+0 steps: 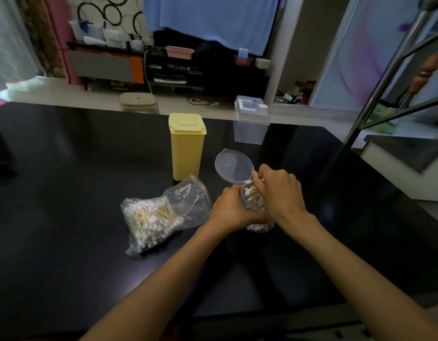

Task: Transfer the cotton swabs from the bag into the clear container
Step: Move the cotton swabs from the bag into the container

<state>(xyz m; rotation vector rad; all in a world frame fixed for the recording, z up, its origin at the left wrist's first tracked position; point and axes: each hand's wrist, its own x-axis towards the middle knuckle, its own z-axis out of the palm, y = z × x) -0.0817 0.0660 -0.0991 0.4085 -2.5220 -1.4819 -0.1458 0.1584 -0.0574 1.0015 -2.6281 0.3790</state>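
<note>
We cannot see most of the clear container (256, 212): our left hand (231, 210) and right hand (282, 193) cover its wall. Our right fingertips (256, 177) hide the swabs (252, 193) they pinch. Both forearms run off the bottom edge.

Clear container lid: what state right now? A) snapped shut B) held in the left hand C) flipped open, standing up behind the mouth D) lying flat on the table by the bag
C: the round lid stands up behind the mouth of the clear container, which the left hand holds while the right hand pushes cotton swabs in.
</note>
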